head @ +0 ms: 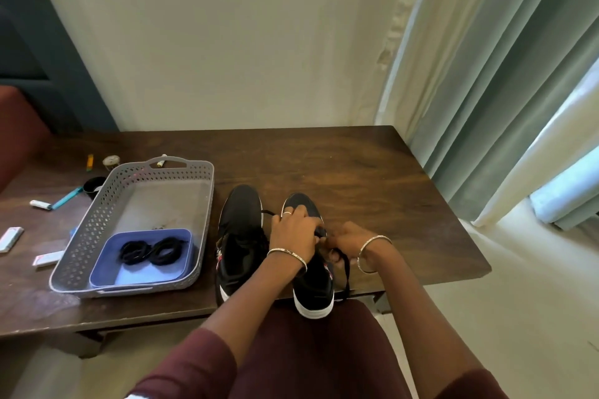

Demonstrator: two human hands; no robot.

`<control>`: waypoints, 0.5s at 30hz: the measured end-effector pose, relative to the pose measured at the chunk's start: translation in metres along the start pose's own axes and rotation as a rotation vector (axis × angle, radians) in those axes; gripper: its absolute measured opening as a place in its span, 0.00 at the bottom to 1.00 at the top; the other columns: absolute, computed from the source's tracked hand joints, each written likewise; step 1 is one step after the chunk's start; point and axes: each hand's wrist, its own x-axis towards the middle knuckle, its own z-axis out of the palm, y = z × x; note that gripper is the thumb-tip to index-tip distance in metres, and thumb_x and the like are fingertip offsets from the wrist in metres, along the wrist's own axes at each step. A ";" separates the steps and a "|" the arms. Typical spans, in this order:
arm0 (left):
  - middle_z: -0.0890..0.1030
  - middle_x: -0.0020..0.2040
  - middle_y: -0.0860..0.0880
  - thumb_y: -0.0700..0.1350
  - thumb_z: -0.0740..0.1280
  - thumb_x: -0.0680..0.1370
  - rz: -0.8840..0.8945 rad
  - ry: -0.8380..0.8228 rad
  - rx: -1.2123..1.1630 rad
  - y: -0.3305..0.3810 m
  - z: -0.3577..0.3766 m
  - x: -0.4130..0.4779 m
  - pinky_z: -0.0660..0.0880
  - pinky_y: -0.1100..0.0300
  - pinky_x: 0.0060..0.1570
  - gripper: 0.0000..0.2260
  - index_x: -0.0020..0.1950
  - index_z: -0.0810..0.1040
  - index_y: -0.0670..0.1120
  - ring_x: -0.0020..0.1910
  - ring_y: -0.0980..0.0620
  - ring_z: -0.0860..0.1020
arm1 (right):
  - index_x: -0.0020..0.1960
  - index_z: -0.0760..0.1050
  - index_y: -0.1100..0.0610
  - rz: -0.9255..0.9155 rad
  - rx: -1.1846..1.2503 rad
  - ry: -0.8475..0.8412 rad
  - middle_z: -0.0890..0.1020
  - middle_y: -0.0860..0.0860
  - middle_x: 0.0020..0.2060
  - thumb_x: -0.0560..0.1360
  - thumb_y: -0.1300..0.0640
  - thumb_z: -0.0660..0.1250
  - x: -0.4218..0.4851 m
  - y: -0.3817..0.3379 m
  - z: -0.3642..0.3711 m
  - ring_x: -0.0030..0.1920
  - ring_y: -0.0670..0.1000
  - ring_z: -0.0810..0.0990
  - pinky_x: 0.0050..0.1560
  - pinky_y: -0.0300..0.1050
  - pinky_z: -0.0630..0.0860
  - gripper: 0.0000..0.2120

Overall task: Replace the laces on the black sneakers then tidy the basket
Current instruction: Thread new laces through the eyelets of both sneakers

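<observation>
Under the fingers of both hands, at the near edge of the surface (pixel 372 178), stands one black sneaker (pixel 312 282), its long axis pointing away from the person, toe far. The left hand (pixel 293 233) curls its fingers over the top of it. The right hand (pixel 348 241), just to the right, pinches a black lace (pixel 346 269) that hangs down beside the heel. The next pull, I judge, follows this lace, so the right hand is nearer. The second sneaker (pixel 241 236) stands just left of the fingers. Coiled laces (pixel 152 251) lie in the basket (pixel 136 172), further left.
</observation>
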 end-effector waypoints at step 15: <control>0.85 0.37 0.46 0.40 0.66 0.79 -0.709 0.197 -0.944 -0.061 0.007 0.031 0.83 0.47 0.45 0.08 0.41 0.82 0.47 0.36 0.46 0.85 | 0.43 0.83 0.60 -0.271 0.239 0.471 0.65 0.45 0.25 0.79 0.47 0.66 -0.081 0.065 -0.105 0.28 0.45 0.62 0.33 0.38 0.62 0.17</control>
